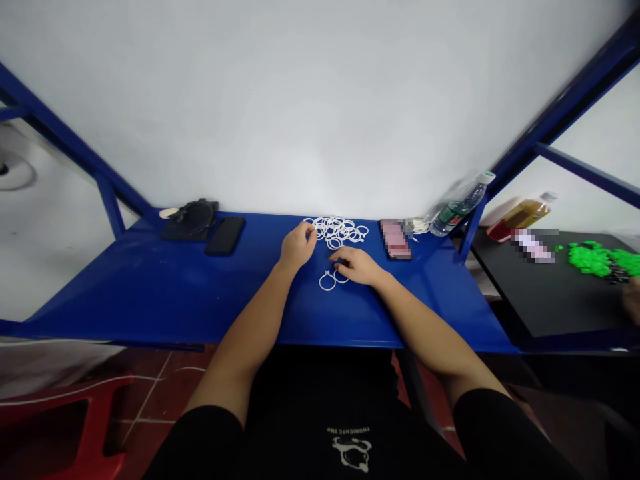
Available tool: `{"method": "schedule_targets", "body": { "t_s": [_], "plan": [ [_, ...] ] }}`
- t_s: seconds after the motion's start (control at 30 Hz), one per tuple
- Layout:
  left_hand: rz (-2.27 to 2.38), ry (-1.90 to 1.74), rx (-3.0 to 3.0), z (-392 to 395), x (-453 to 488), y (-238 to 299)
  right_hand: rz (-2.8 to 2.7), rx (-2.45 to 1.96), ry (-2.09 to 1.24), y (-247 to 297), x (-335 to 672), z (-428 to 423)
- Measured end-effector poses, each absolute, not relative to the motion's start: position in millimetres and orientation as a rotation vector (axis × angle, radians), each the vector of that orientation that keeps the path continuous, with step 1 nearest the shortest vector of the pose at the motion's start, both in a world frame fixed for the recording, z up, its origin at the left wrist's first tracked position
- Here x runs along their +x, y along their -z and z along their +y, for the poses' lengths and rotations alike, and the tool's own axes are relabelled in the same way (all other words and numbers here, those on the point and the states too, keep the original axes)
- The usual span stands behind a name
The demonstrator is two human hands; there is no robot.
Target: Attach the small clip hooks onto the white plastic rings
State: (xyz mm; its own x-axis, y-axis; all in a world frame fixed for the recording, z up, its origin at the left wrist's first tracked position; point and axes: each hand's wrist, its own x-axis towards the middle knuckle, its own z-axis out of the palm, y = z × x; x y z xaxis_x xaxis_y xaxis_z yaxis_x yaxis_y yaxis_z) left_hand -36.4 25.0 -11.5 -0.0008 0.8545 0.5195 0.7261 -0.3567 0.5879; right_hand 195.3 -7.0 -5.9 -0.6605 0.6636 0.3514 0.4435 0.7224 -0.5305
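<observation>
On a flat blue desk [175, 287], the left hand [297, 247] curls beside piled thin white round rings [340, 232]; the right hand [357, 267] bends close to two loose ones [327, 290], grips unclear. Likely light, stiff plastic, they suit a rim pinch.

The shirt [320, 393] is black, with short, plain sleeves [200, 440]; the forearms [255, 320], left hand [298, 245] and right hand [357, 265] are bare. Its front bears a white cartoon-like figure [353, 456] and a line of small pale lettering [349, 430], hard to read.
</observation>
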Motion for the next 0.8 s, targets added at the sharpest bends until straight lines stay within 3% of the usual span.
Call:
{"method": "schedule_targets", "body": {
  "t_s": [0.23, 0.4, 0.8],
  "plan": [
    [1.418, -1.247, 2.152, 14.7, -21.8, 6.1, -2.475, -0.708, -0.693, -2.7, 189.6, -21.8],
    [1.370, -1.193, 2.139, 13.9, -19.0, 6.4, -2.301, -0.923, -0.512, 3.6, 197.7, -9.0],
    [1.329, -1.453, 2.228, 11.0, -15.5, 6.7, -2.103, -1.394, -0.321, 13.9, 215.1, 16.1]
  ]
}}
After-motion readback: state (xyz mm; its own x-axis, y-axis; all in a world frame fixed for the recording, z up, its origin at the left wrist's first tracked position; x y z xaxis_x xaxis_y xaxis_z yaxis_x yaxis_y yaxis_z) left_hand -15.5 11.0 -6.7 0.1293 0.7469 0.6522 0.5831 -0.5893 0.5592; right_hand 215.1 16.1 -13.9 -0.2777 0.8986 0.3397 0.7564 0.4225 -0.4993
